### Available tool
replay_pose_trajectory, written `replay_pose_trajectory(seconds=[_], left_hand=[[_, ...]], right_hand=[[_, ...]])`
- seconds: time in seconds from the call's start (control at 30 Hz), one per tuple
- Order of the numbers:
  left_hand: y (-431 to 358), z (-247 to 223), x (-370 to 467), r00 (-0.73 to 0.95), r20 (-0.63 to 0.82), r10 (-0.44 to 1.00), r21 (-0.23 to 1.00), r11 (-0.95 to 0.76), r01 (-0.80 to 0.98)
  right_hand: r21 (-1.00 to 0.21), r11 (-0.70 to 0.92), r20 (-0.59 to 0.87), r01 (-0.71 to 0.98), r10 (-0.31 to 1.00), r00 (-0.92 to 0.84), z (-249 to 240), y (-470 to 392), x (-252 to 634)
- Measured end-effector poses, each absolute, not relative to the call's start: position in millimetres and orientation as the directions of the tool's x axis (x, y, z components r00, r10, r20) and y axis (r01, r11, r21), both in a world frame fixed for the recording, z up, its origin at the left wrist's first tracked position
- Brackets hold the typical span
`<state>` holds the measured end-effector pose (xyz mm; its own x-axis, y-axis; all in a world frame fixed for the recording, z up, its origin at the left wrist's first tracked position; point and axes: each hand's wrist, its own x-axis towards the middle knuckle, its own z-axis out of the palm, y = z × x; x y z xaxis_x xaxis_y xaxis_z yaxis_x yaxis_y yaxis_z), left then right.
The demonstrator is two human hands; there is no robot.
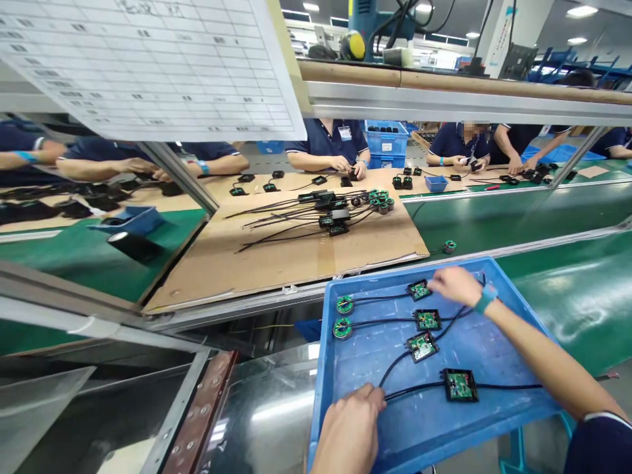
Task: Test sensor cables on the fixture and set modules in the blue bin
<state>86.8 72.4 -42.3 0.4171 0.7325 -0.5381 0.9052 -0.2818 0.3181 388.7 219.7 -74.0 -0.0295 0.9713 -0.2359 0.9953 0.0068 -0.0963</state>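
Note:
A blue tray [405,421] holds several black cased circuit boards with cables. My left hand [351,421] is closed at the tray's left side, its fingertips on the cables of the two nearest boards; whatever lies under the fingers is hidden. My right hand [457,284], with a teal wristband, is beside the farthest board [419,289], its fingers bent together near the case's right edge; what they hold is too hidden to tell. Below that board lie a second board [427,320], a third [421,346] and a larger-looking one [461,385]. Two round green parts [342,328] rest at the left.
A cardboard-topped bench [296,270] beyond the tray bears a pile of cabled boards [336,214]. One round part [449,246] lies on the green conveyor [498,230]. People work across the line. A paper sheet [162,66] hangs upper left; a metal frame [444,102] crosses above.

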Motion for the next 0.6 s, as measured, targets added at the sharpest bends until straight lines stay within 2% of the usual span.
replay_pose_trajectory(seconds=[0.07,0.13,0.23,0.33,0.47,0.6], left_hand=[[68.7,-46.0,88.8,0.389,-0.538,0.748,0.345,-0.226,0.911],[65.5,-46.3,95.4,0.364,-0.536,0.762,0.372,-0.173,0.912],[61.2,-46.2,108.9,0.321,-0.579,0.75,0.387,-0.094,0.917],[57.0,-46.9,117.7,0.306,-0.62,0.723,0.39,-0.054,0.919],[58.2,-43.0,117.0,0.312,-0.681,0.662,0.415,-0.003,0.91],[62.7,-39.5,114.4,0.335,-0.733,0.592,0.414,-0.002,0.91]], right_hand=[[-0.048,-0.126,-0.162,0.991,0.98,0.117,-69.9,275.4,417.6],[-0.024,-0.216,-0.189,0.976,0.96,0.207,-78.5,321.8,440.0],[-0.04,-0.262,-0.275,0.964,0.931,0.241,-106.9,360.0,456.4],[-0.078,-0.293,-0.278,0.953,0.924,0.261,-133.6,368.9,460.7],[-0.13,-0.377,-0.186,0.917,0.918,0.35,-144.0,366.9,465.7],[-0.19,-0.428,0.005,0.884,0.899,0.437,-124.7,355.1,471.5]])
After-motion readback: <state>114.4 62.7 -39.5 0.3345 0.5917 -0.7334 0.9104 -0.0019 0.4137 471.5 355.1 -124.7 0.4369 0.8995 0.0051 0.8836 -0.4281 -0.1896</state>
